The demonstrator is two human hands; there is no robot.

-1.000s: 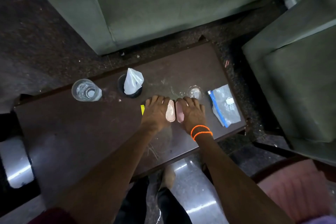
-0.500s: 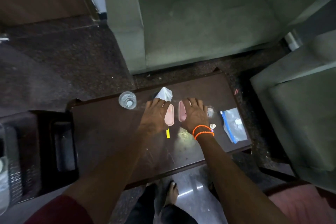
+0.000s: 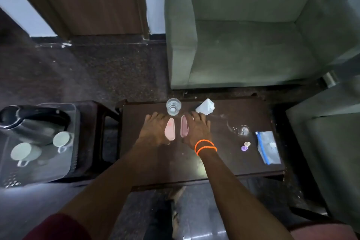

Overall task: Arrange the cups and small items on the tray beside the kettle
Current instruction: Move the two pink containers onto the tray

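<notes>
My left hand (image 3: pixel 155 132) and my right hand (image 3: pixel 196 130) lie flat, palm down, side by side over the dark table (image 3: pixel 175 161), holding nothing. A pink pad runs along each thumb. A clear glass (image 3: pixel 173 107) stands just beyond my fingertips. A white crumpled paper (image 3: pixel 205 107) sits by my right fingers. Another clear glass (image 3: pixel 241 130) and two tiny caps (image 3: pixel 245 146) lie to the right. On the far left a clear tray (image 3: pixel 75 122) carries a dark kettle (image 3: pixel 29 122) and two white cups (image 3: pixel 61 139), (image 3: pixel 21 151).
A zip bag with a blue strip (image 3: pixel 267 147) lies near the table's right end. A green armchair (image 3: pixel 243 45) stands behind the table and another one (image 3: pixel 331 142) at the right. The tray rests on a low dark stand (image 3: pixel 97 132).
The view has pulled back and up, so the tray, kettle and cups now show at left. My hands stay flat and have slid toward the far edge by the glass.
</notes>
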